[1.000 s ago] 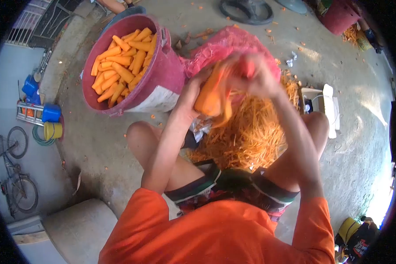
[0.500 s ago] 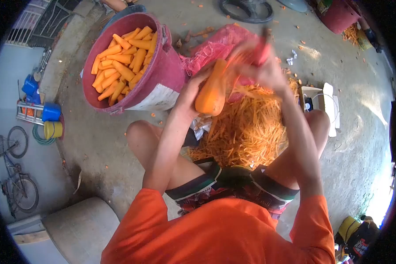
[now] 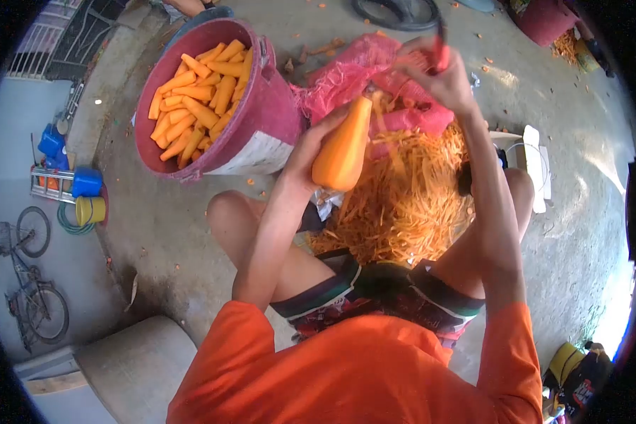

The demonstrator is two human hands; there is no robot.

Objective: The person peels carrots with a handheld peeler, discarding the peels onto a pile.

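Concrete flooring is serving as the work surface, and the person is sitting low on it with knees spread so that waste is dropping between the legs. Left of the left hand, a maroon bucket is standing tilted toward the person, presenting its mouth for easy loading; peeled carrots are filling it. Directly beneath both hands, a heap of orange peelings is lying where the strips are falling. Beyond the hands, a pink mesh sack is lying slumped on the floor, within reach as a likely supply of unpeeled stock.

The left hand is wrapping closed around the thick lower end of a large carrot, holding it with the narrow tip pointing up and away so that the whole length is exposed. The right hand is raised above and beyond the carrot tip, closed around a red-handled peeler, of which only the handle is showing clearly. A thin strip appears to be trailing between blade and carrot, though blur is obscuring it.
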